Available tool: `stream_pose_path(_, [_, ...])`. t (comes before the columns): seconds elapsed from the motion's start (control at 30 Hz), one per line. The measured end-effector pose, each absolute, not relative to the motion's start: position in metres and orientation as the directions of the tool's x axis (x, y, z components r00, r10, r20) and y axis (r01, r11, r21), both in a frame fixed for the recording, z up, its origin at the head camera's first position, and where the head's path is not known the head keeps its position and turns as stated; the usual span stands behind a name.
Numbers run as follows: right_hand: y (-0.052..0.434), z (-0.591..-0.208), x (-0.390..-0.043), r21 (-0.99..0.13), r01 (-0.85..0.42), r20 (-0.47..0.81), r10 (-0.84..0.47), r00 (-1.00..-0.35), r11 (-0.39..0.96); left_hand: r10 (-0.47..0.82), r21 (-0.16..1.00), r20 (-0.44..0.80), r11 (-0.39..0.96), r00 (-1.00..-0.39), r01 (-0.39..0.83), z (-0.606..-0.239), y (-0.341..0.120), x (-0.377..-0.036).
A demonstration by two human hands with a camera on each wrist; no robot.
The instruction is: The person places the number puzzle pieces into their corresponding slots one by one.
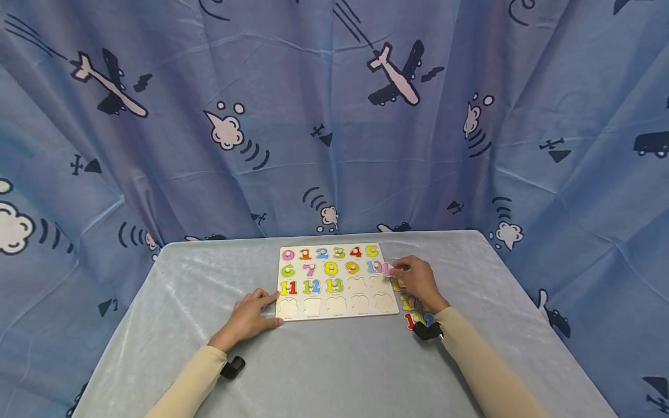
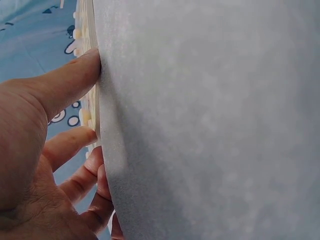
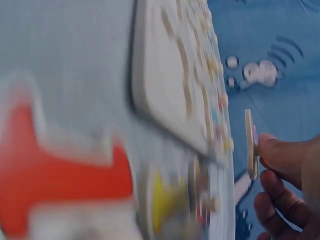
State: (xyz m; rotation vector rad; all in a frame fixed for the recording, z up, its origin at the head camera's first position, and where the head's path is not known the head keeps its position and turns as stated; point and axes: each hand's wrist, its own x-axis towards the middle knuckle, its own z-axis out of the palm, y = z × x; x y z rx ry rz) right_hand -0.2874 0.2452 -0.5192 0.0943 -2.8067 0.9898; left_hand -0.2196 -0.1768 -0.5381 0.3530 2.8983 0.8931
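Observation:
A wooden number puzzle board (image 1: pixel 324 316) lies on the table, its upper rows filled with coloured number pieces such as the yellow 8 (image 1: pixel 331 267) and green 13 (image 1: pixel 334 285). My left hand (image 1: pixel 250 316) rests at the board's left edge, thumb by the near corner; the left wrist view has its fingertips against the thin side. My right hand (image 1: pixel 420 281) pinches a number piece (image 3: pixel 251 145) by its knob, between thumb and finger. In the head view this pink piece overlaps the board's right edge, beside the 10 (image 1: pixel 371 266); the right wrist view has it edge-on, raised.
Several loose number pieces (image 1: pixel 409 321) lie right of the board, partly under my right hand and wrist. Vacant recesses (image 1: pixel 337 304) line the board's nearest row. A grey cloth covers the table (image 1: pixel 324 371); a blue patterned curtain (image 1: pixel 292 174) hangs behind it.

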Motion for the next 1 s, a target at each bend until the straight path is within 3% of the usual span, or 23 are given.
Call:
stream_pose_path(0.43, [0.188, -0.534, -0.279, -0.607, -0.267, 0.229, -0.157, -0.961, 0.749, 0.235, 0.56, -0.027, 0.809, -0.972, 0.18, -0.54, -0.176, -0.219])
stream_pose_path(1.0, [0.173, -0.542, -0.284, -0.585, -0.234, 0.156, -0.175, -0.972, 0.776, 0.237, 0.559, -0.023, 0.809, -0.971, 0.184, -0.538, -0.175, -0.219])
